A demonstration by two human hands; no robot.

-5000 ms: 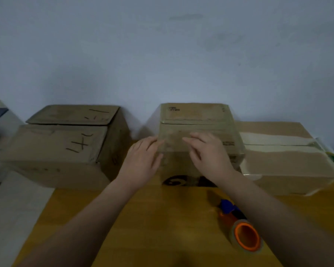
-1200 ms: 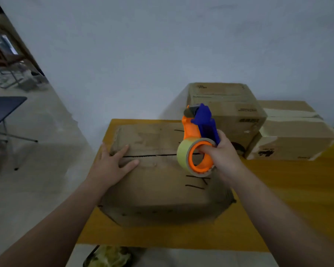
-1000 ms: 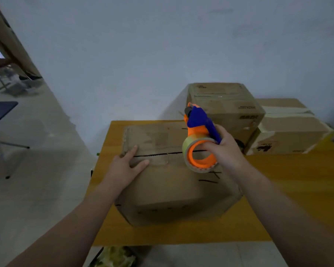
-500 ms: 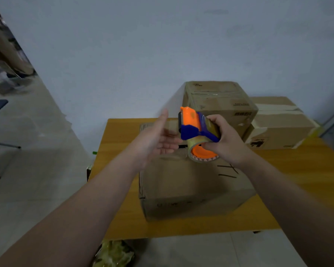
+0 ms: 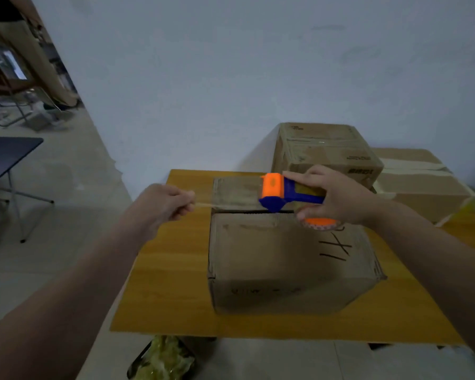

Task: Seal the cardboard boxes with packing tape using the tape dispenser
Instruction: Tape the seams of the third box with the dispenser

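With the left hand pinching the tape and the right hand gripping the dispenser above the box on the tabletop, the strip is best held taut along the seam before it is pressed down.

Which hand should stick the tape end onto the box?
Left, probably. The left hand pinches the tape end just past the box's left edge, by the open seam. The right hand is busy gripping the dispenser above the box.
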